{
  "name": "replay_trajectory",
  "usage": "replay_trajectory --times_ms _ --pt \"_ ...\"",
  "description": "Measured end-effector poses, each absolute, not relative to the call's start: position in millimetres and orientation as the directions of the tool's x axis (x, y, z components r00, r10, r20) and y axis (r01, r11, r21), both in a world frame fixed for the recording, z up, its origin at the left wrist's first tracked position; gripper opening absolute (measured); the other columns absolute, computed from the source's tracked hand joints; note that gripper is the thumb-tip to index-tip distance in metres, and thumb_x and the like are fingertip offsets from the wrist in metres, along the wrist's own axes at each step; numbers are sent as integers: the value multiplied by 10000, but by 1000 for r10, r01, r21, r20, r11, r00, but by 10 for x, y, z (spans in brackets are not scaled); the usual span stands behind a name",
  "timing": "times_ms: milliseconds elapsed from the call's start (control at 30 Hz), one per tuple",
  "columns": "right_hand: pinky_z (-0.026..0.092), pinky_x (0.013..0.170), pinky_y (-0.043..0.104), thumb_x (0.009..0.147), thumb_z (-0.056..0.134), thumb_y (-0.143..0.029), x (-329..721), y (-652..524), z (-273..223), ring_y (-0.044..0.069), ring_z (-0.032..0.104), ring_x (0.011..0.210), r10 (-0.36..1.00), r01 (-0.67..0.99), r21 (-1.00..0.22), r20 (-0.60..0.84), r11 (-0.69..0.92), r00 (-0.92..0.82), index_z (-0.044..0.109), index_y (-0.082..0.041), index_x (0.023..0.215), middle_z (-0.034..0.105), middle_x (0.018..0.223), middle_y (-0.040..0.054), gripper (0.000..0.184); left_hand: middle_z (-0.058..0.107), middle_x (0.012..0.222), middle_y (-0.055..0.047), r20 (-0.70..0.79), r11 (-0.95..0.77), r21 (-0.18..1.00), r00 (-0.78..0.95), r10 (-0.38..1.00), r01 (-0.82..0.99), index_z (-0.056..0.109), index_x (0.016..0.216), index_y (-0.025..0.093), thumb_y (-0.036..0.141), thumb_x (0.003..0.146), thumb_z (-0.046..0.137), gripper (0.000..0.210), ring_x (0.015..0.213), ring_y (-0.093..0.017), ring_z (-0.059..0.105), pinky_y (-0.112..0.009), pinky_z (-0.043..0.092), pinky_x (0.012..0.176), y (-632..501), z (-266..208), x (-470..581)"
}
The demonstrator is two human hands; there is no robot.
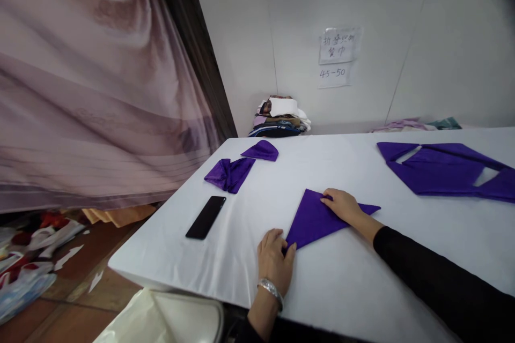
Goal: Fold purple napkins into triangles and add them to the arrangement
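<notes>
A purple cloth napkin (316, 220), folded into a triangular shape, lies on the white tablecloth in front of me. My left hand (277, 260), with a silver bracelet at the wrist, pinches its lower left corner between thumb and fingers. At the upper edge, the fingers of my right hand (340, 204) are closed on the fabric, and a pointed end sticks out beyond that wrist. Two folded purple pieces, a bow-like napkin (230, 175) and a smaller pointed napkin (262, 150), rest at the far left of the table.
A black phone (206, 217) lies near the table's left edge. More purple napkins (436, 169) are spread at the right. Behind the table sits a clothes pile (279, 117); a pink curtain (100, 80) hangs at left. A white bin (189, 313) stands below the front edge.
</notes>
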State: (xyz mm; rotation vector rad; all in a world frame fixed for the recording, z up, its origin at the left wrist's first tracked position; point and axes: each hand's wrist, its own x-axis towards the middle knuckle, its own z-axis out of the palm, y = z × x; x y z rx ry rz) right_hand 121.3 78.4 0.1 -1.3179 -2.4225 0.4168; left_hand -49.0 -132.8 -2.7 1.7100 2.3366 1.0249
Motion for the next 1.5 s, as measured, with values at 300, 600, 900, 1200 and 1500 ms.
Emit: replay_trajectory --times_ms 300,600,900,1200,1500 --pt "423 673 307 832 475 -359 1225 842 -83 214 595 865 840 745 -392 202 540 -503 611 -256 903 661 959 19 185 600 1113 -60 320 131 551 -354 879 824 570 743 217 183 719 592 47 1129 -255 482 -483 382 948 -1387 -53 -580" --pt "426 668 305 842 455 -354 1246 850 -131 208 586 865 816 716 -393 255 578 -519 594 -253 891 646 943 21 178 607 1096 -64 320 120 534 -331 888 837 563 696 210 198 800 480 135 1136 -249 481 -478 396 935 -1384 -25 -624" --pt "421 691 320 835 463 -358 1265 870 -115 219 569 895 800 706 -378 254 599 -543 597 -259 893 643 934 29 177 596 1086 -68 293 155 520 -347 891 840 545 691 200 215 823 479 148 1136 -239 470 -463 374 949 -1422 -15 -610" --pt "406 660 304 836 451 -380 1285 898 -130 208 576 891 802 713 -368 246 597 -544 600 -248 886 648 933 10 205 588 1103 -73 316 177 566 -410 856 805 585 753 203 264 784 568 70 1097 -239 498 -466 383 938 -1521 40 -615" --pt "398 639 285 840 459 -373 1266 874 -81 197 581 878 805 716 -369 230 592 -547 597 -242 884 649 924 10 195 592 1125 -67 282 169 457 -323 904 873 560 738 196 207 831 492 116 1177 -223 440 -453 332 1000 -1421 18 -525"
